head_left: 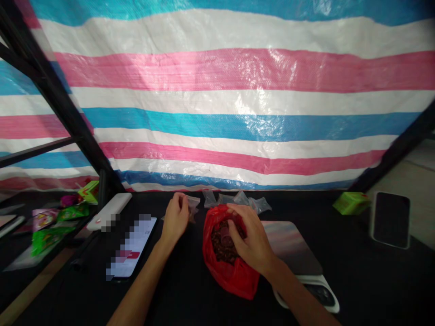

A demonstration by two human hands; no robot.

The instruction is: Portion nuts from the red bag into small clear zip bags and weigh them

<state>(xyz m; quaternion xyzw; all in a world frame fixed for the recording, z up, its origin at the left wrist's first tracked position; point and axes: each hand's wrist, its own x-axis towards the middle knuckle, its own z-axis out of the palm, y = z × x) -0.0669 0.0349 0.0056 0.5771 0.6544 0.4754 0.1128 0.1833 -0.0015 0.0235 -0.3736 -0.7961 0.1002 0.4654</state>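
Left hand touches clear bag, right hand in red bag

The slim left forearm and right forearm run bare into the long-fingered left hand and right hand

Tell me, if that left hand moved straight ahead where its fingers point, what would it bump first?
The left hand would meet a small clear plastic bag first. Its fingertips look right against the bag, maybe already touching, but depth is hard to judge from this view.
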